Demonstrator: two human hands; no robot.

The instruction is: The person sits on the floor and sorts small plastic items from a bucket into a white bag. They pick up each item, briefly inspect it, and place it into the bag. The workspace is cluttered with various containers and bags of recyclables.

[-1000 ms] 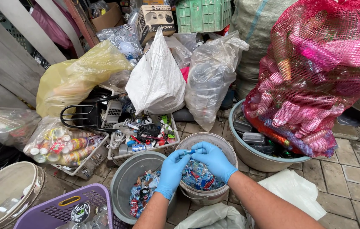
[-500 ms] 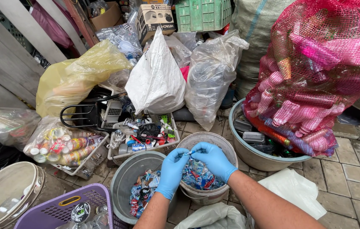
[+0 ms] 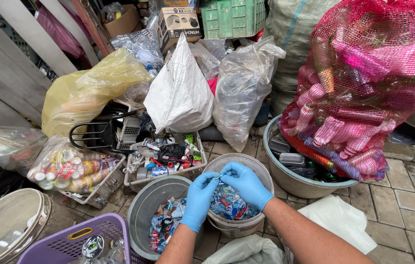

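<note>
Paved floor (image 3: pixel 403 195) crammed with sacks, bins; gloved left hand (image 3: pixel 198 198) and right hand (image 3: pixel 246 183) both pinching small scrap (image 3: pixel 219 176) over clear bucket (image 3: pixel 246 161).

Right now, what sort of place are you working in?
Probably an outdoor recyclables sorting yard: a red mesh sack stuffed with plastic bottles, a clear bucket of sorted wrappers under both gloved hands, and tied plastic bags piled on paving.

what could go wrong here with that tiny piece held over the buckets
The left hand and right hand pinch a small piece above the seam between the clear bucket and grey bucket; a slip could drop it into the wrong one. Thin blue gloves might snag or tear.
</note>
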